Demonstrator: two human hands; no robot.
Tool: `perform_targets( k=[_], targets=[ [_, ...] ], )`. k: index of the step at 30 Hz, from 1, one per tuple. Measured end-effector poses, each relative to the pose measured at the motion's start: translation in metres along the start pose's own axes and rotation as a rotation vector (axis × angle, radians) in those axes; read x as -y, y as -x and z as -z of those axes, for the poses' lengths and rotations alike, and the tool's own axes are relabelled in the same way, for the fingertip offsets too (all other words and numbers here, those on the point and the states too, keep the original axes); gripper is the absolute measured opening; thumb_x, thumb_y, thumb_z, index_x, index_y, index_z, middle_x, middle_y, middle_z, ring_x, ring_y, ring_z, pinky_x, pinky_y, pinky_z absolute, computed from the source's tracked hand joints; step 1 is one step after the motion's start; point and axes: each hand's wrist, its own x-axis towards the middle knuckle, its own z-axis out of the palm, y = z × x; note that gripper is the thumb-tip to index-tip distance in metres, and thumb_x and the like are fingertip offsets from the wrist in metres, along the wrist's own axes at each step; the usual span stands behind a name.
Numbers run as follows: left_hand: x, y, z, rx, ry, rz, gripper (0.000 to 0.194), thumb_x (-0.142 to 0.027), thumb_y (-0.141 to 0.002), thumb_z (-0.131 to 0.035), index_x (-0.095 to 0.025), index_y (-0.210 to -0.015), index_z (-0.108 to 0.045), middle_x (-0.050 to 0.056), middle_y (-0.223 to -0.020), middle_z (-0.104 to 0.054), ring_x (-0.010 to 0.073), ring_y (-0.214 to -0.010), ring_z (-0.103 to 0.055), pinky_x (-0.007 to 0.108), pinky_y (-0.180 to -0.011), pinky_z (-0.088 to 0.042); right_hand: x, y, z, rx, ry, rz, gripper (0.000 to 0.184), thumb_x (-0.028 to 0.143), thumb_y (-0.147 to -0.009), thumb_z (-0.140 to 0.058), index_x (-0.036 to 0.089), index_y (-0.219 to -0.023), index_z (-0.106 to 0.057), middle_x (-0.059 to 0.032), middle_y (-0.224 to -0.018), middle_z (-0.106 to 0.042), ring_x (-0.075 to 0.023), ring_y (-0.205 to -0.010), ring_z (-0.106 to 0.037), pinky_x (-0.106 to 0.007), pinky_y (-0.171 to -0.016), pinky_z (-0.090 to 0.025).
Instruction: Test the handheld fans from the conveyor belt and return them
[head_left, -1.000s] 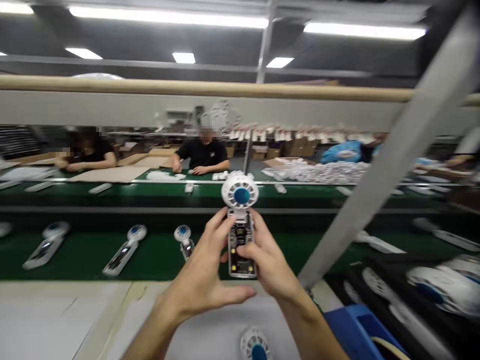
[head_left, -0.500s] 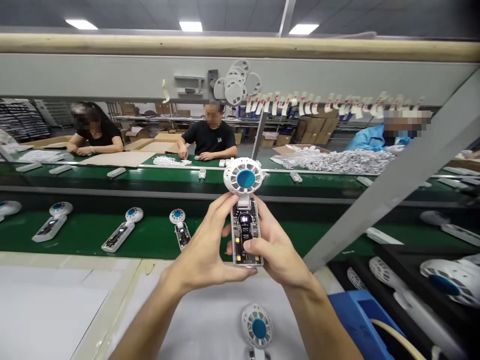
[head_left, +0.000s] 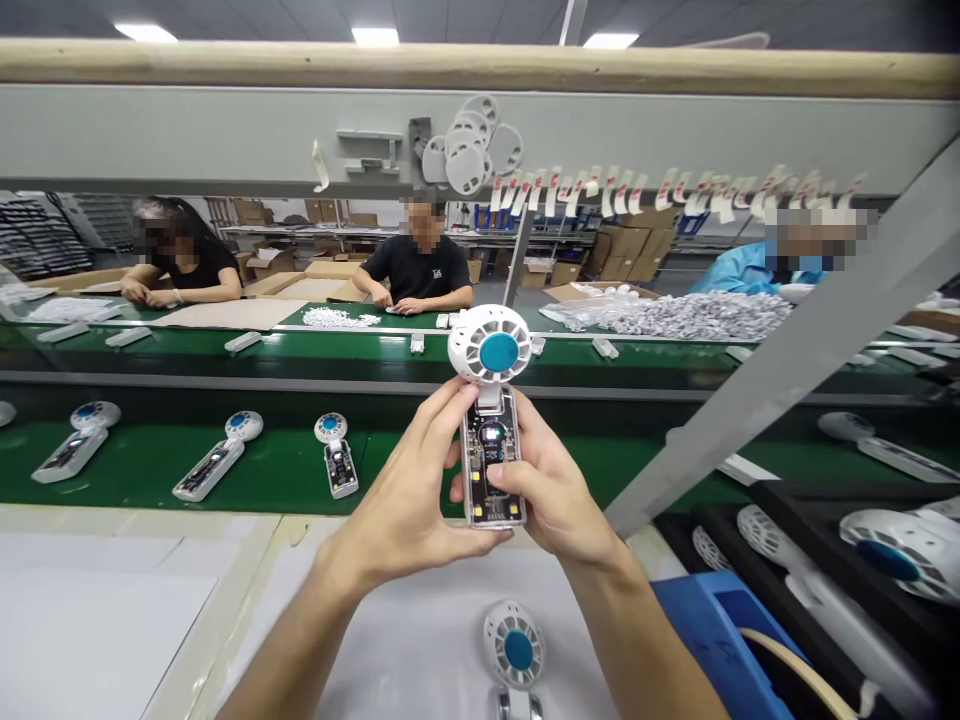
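Both my hands hold one white handheld fan (head_left: 491, 345) upright in front of me. Its round head has a blue centre, and its handle is uncovered, showing a black circuit board with a small lit display. My left hand (head_left: 409, 480) grips the handle from the left, fingertips near the neck and thumb under the bottom end. My right hand (head_left: 551, 480) wraps the right side, its thumb pressed on the middle of the board. Below my hands, a second fan (head_left: 515, 645) lies on the white work surface (head_left: 405, 640), partly cut off by the frame edge.
Several open-handled fans lie on the near green conveyor belt (head_left: 412, 455). A slanted metal post (head_left: 720, 370) crosses the right side. Black foam trays (head_left: 795, 520) with fans and a blue bin (head_left: 720, 640) stand at right. Co-workers (head_left: 420, 265) sit across the line.
Fans on the near belt have shifted left, while pale casings on the far belt have moved slightly right. My hands keep their grip, and the display's lit pattern looks different.
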Motion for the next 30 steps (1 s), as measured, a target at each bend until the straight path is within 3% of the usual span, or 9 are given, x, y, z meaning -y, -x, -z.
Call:
perform_targets(
  k=[5, 11, 15, 19, 21, 24, 26, 28, 30],
  targets=[
    [0.001, 0.002, 0.002, 0.030, -0.027, 0.005, 0.118, -0.035, -0.073, -0.087, -0.037, -0.161, -0.009, 0.010, -0.168, -0.014, 0.0368, -0.156, -0.018, 0.055, -0.123, -0.036, -0.002, -0.001, 0.003, 0.033, 0.034, 0.002, 0.069, 0.016, -0.081, -0.063, 0.029, -0.143, -0.036, -0.0026, -0.102, -0.071, -0.0169, -0.074, -0.073, -0.029, -0.061, -0.059],
    [0.003, 0.002, 0.006, -0.031, 0.006, -0.053, 0.105, -0.042, -0.074, -0.083, -0.028, -0.158, -0.022, 0.014, -0.162, -0.027, 0.0387, -0.150, -0.026, 0.057, -0.122, -0.032, -0.004, -0.001, 0.002, 0.038, 0.069, -0.038, 0.076, 0.020, -0.081, -0.063, 0.029, -0.149, -0.030, -0.0016, -0.097, -0.071, -0.0178, -0.072, -0.071, -0.033, -0.064, -0.058],
    [0.006, 0.000, 0.001, -0.207, 0.130, -0.037, 0.077, -0.041, -0.081, -0.076, -0.025, -0.146, -0.040, 0.013, -0.147, -0.045, 0.0323, -0.133, -0.047, 0.048, -0.111, -0.044, -0.006, 0.000, 0.001, 0.038, 0.072, 0.009, 0.081, 0.020, -0.080, -0.067, 0.030, -0.152, -0.030, -0.0054, -0.120, -0.067, -0.0197, -0.089, -0.071, -0.034, -0.071, -0.060],
    [0.007, -0.001, -0.005, -0.355, 0.332, 0.170, 0.059, -0.037, -0.085, -0.076, -0.026, -0.136, -0.048, 0.008, -0.135, -0.056, 0.0253, -0.122, -0.056, 0.038, -0.102, -0.049, -0.009, 0.002, 0.000, 0.060, 0.148, 0.047, 0.082, 0.020, -0.082, -0.067, 0.032, -0.154, -0.028, -0.0070, -0.131, -0.062, -0.0189, -0.089, -0.070, -0.033, -0.071, -0.059],
    [0.008, -0.002, -0.006, -0.340, 0.463, 0.314, 0.053, -0.040, -0.084, -0.077, -0.023, -0.129, -0.055, 0.008, -0.126, -0.064, 0.0250, -0.116, -0.061, 0.038, -0.099, -0.050, -0.013, 0.002, -0.002, 0.044, 0.271, 0.059, 0.089, 0.018, -0.083, -0.068, 0.035, -0.157, -0.021, -0.0080, -0.134, -0.060, -0.0186, -0.090, -0.070, -0.033, -0.073, -0.059],
    [0.009, -0.003, -0.005, -0.276, 0.644, 0.462, 0.045, -0.048, -0.083, -0.077, -0.017, -0.113, -0.065, 0.009, -0.110, -0.072, 0.0252, -0.102, -0.068, 0.038, -0.092, -0.055, -0.023, 0.001, -0.006, 0.076, 0.489, 0.147, 0.097, 0.012, -0.083, -0.070, 0.035, -0.160, -0.014, -0.0092, -0.147, -0.051, -0.0228, -0.121, -0.063, -0.036, -0.097, -0.056],
    [0.011, -0.003, -0.004, -0.235, 0.708, 0.452, 0.041, -0.048, -0.083, -0.076, -0.017, -0.108, -0.067, 0.008, -0.103, -0.073, 0.0240, -0.096, -0.070, 0.036, -0.088, -0.056, -0.031, 0.000, -0.007, 0.120, 0.604, 0.242, 0.100, 0.008, -0.082, -0.068, 0.034, -0.161, -0.012, -0.0091, -0.154, -0.044, -0.0240, -0.135, -0.054, -0.038, -0.107, -0.050],
    [0.012, -0.002, -0.004, -0.204, 0.705, 0.386, 0.039, -0.048, -0.085, -0.075, -0.018, -0.107, -0.068, 0.007, -0.101, -0.073, 0.0234, -0.095, -0.069, 0.035, -0.086, -0.056, -0.037, -0.001, -0.007, 0.144, 0.670, 0.291, 0.102, 0.008, -0.083, -0.069, 0.035, -0.162, -0.010, -0.0092, -0.156, -0.043, -0.0254, -0.137, -0.052, -0.039, -0.107, -0.050],
    [0.011, -0.001, -0.002, -0.251, 0.593, 0.346, 0.037, -0.052, -0.088, -0.070, -0.019, -0.105, -0.069, 0.007, -0.101, -0.072, 0.0243, -0.098, -0.068, 0.037, -0.090, -0.056, -0.039, -0.002, -0.004, 0.164, 0.718, 0.300, 0.105, 0.014, -0.083, -0.075, 0.036, -0.163, -0.009, -0.0096, -0.155, -0.045, -0.0275, -0.137, -0.053, -0.041, -0.105, -0.052]
  ],
)
